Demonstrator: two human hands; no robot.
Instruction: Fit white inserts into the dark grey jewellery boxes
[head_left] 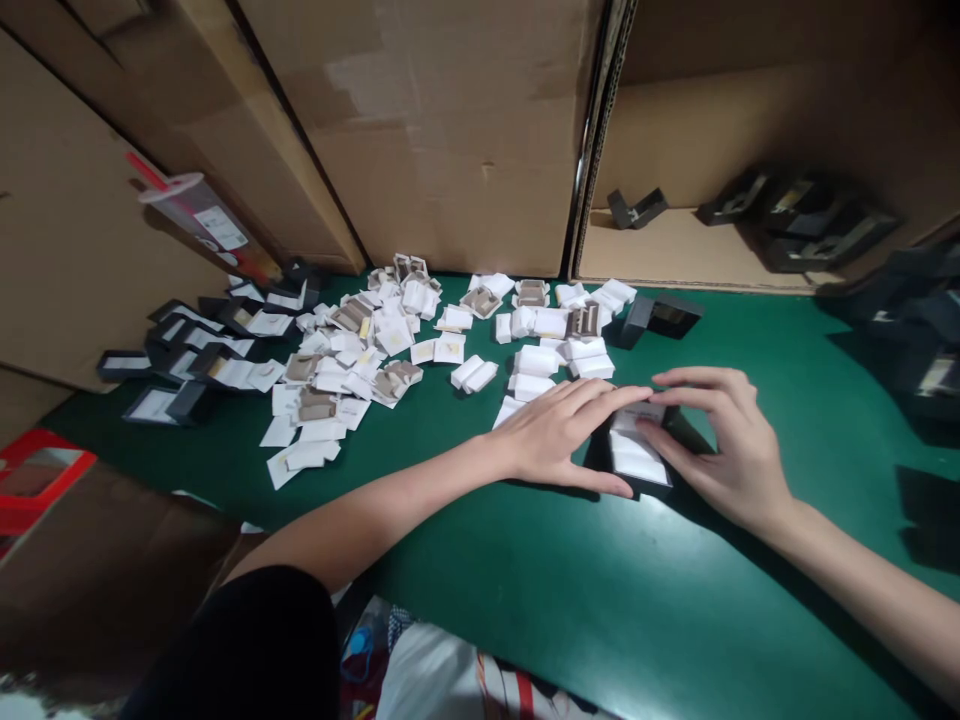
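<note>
A small black box (651, 488) with a folded white card insert (637, 455) in it rests on the green table in front of me. My left hand (574, 430) spans the left side of the box, thumb at the near edge and fingers at the far edge. From the right, my right hand (724, 450) curls over the box, its thumb on the white insert and its fingertips by the far end. Part of the box is hidden under the fingers. Just beyond my left hand lie loose folded white inserts (536, 360).
A spread pile of white inserts (337, 375) covers the table's left middle. Black boxes (199, 345) cluster at the far left, near a cup with a red straw (199, 215). Another black box (664, 315) stands behind my hands. Cardboard cartons (450, 130) wall the back; one holds black boxes (810, 220).
</note>
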